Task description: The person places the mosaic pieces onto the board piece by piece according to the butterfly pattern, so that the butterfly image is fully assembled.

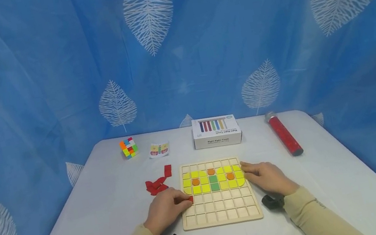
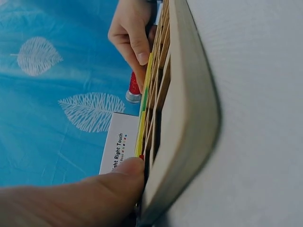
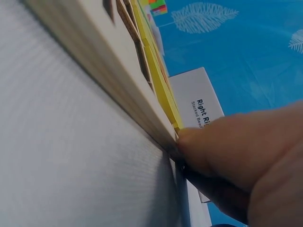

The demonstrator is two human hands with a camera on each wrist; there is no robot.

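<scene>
A wooden grid board (image 1: pixel 222 215) lies flat, its upper rows holding yellow tiles (image 1: pixel 206 188), two green squares (image 1: pixel 214 183) and orange rounds (image 1: pixel 230 176). At its left edge, just below the yellow tiles, my left hand (image 1: pixel 166 208) pinches a red tile (image 1: pixel 190 199) over a cell; only a sliver of red shows by the thumb in the left wrist view. My right hand (image 1: pixel 269 178) rests its fingers against the board's right edge, thumb beside the yellow tiles. Several loose red tiles (image 1: pixel 156 185) lie left of the board, partly overlapping.
Behind the board stands a white box (image 1: pixel 218 140). A colourful cube (image 1: pixel 129 148) and a small picture card (image 1: pixel 158 150) are at the back left. A red tube (image 1: pixel 285 135) lies at the back right. Patterned blue cloth hangs behind the table.
</scene>
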